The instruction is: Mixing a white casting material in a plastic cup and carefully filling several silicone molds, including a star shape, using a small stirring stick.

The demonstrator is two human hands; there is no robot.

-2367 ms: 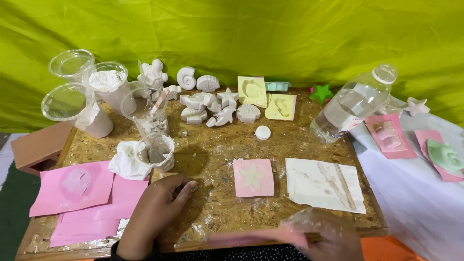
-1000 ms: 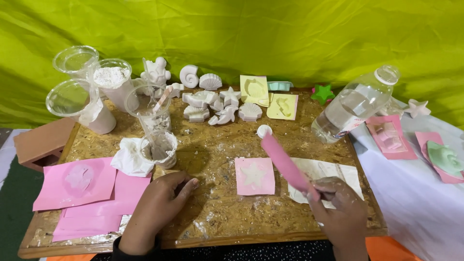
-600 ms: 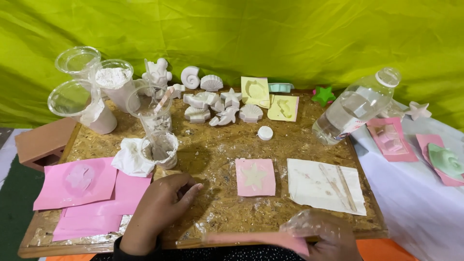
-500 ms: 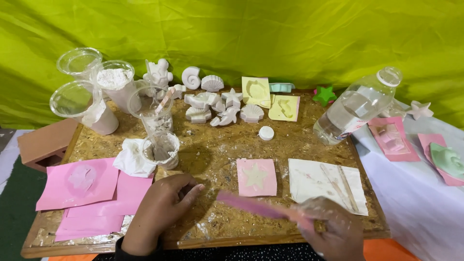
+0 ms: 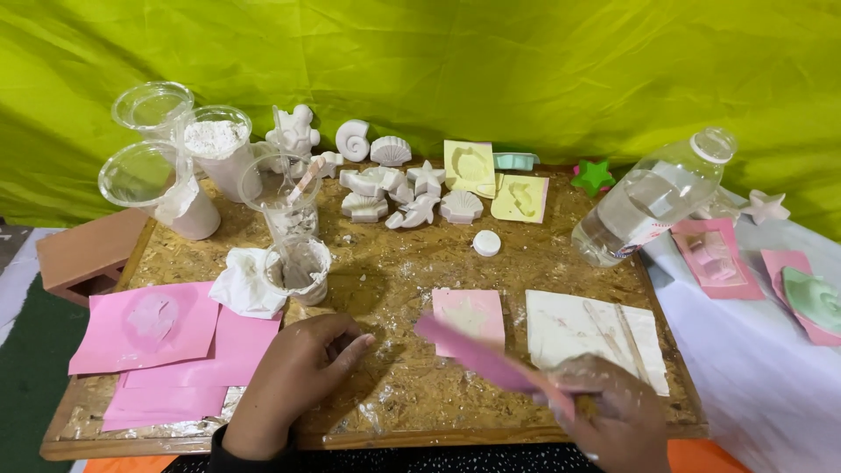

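Chipboard table point(image 5: 394, 263): right hand point(image 5: 613, 416) apparently grips pink strip point(image 5: 482, 355); left hand point(image 5: 293, 381) apart.

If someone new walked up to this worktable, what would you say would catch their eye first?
Probably the bright yellow-green cloth stretched behind the table, and against it the cluster of white plaster shells and starfish at the far middle of the board. Nearer, the right hand holds a pink sheet at a slant above a small pink mould, while the left hand rests on the chipboard beside more pink sheets.
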